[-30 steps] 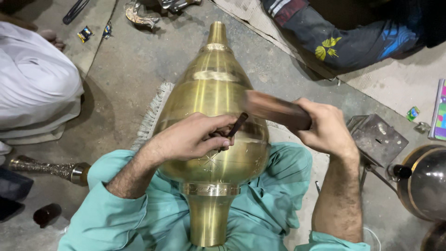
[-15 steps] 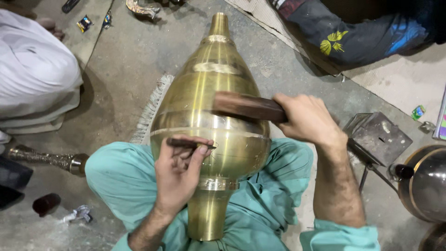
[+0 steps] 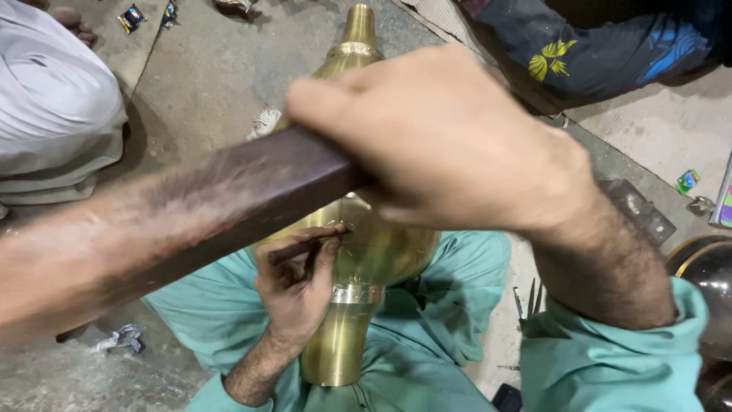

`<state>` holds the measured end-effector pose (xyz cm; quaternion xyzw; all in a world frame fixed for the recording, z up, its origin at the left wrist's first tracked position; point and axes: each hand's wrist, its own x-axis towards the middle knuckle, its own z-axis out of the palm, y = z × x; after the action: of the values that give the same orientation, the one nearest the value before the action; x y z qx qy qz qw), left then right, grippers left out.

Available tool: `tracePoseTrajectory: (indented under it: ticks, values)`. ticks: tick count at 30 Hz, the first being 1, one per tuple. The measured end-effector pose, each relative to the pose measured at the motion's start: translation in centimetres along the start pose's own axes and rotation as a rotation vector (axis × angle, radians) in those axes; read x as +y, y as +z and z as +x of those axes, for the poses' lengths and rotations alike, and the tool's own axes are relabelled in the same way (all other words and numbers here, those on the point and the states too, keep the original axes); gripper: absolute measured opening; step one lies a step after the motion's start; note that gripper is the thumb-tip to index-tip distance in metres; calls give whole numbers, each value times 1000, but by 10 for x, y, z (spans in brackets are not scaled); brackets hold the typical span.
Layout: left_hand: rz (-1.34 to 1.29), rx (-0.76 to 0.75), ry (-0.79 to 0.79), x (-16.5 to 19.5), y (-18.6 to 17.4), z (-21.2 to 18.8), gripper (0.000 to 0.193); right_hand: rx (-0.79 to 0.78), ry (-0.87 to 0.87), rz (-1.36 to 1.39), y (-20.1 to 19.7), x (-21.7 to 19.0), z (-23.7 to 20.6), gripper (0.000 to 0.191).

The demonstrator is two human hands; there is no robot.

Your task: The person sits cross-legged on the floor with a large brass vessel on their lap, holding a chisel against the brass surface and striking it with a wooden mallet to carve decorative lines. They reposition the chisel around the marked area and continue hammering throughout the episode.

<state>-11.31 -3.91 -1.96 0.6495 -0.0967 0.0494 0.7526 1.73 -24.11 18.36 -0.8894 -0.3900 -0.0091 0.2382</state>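
A large brass onion-shaped finial lies across my lap, its narrow tip pointing away and its round neck toward me. My left hand holds a thin dark chisel with the tip against the brass body. My right hand is raised close to the camera, gripping a dark wooden mallet bar that sweeps blurred across the left of the view. The raised hand and bar hide much of the finial's upper body.
A person in white cloth sits at the far left. Another person in dark printed clothing sits at the top right. A flat metal plate and a dark round vessel lie at the right. Small wrappers dot the concrete floor.
My right hand has lifted the wooden bar up toward the camera. My left hand has shifted down the brass body, the chisel still on it.
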Motion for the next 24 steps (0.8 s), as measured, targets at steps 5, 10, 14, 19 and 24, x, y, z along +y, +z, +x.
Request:
tracePoseTrajectory:
  ticks: [5,10,14,19,24]
  values:
    - [125,-15,-123,5,1,2,24,-61,-125,-552,8,-8,10,27]
    - [79,1,-196,12,-3,8,24,-224,9,-494,6,1,14,17]
    - [93,-6,-305,14,-5,13,20,-258,6,-515,12,5,24,15]
    - [57,-63,-236,15,-8,20,18,-301,22,-588,15,13,20,20]
    - [192,-102,-309,15,-11,26,18,-285,73,-568,13,32,11,16]
